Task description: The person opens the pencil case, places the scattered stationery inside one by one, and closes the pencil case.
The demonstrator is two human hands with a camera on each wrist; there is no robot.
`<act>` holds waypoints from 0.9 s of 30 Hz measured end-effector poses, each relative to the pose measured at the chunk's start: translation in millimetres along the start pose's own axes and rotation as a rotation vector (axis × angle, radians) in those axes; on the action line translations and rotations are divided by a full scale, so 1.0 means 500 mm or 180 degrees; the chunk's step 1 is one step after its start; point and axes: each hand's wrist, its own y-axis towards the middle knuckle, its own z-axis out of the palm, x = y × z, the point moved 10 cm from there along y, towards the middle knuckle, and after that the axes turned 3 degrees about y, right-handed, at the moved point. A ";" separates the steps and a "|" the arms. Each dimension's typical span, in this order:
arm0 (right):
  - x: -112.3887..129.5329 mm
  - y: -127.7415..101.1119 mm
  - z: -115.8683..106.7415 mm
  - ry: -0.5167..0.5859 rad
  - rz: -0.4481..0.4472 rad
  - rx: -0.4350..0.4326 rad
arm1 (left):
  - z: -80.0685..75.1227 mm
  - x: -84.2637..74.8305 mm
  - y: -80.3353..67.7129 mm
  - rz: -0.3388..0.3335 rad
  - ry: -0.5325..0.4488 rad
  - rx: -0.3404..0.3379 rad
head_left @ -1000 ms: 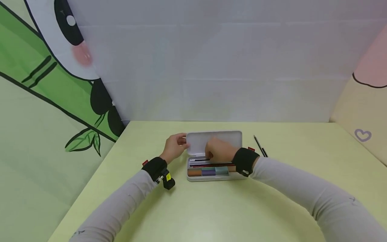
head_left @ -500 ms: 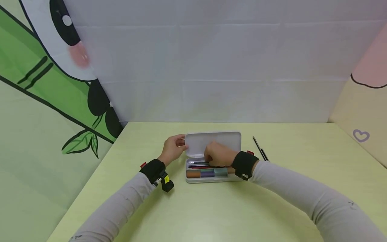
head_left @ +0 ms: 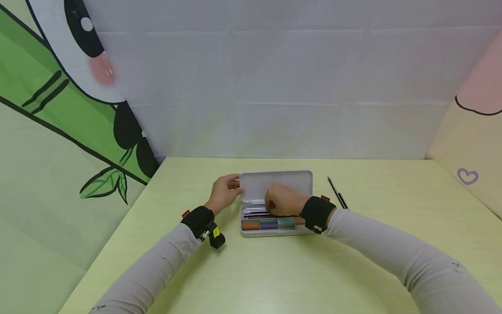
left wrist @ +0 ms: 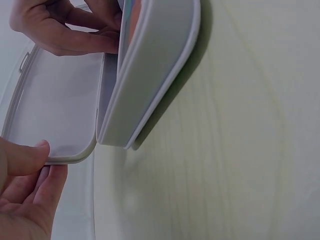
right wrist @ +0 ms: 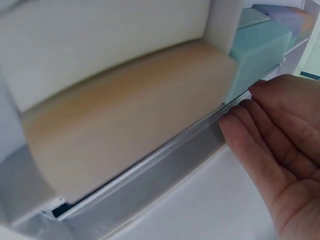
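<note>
A white pencil case [head_left: 274, 233] lies unfolded on the table, its lid [head_left: 255, 185] standing up at the back. My left hand [head_left: 223, 192] pinches the lid's left edge, thumb on the inner face and fingers behind, as the left wrist view shows. Curled over the case's back compartment, my right hand [head_left: 284, 200] has its thumb and fingertips on a thin dark pencil [head_left: 259, 212], mostly hidden by the hand and the blocks. A red pencil [head_left: 255, 217] lies just in front. The front compartment holds orange, purple and teal blocks [head_left: 286, 223].
To the right of the case lies a slim dark pen [head_left: 337, 192], partly behind the right forearm; whether it is one or two cannot be told. The pale yellow table [head_left: 255, 274] meets a white cloth wall [head_left: 294, 131] at the back.
My right hand has lowered slightly with the dark pencil, from above the back compartment into it. My left hand stays on the lid. Little differs over the last half second.
</note>
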 end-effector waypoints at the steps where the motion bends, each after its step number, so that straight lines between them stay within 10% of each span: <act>1: -0.003 -0.001 -0.002 -0.0006 0.0002 -0.0009 | 0.001 -0.001 0.001 0.0002 -0.0001 -0.0002; 27: -0.174 -0.153 -0.122 0.0024 0.0852 -0.0320 | 0.008 -0.004 0.010 -0.0063 -0.0027 -0.0024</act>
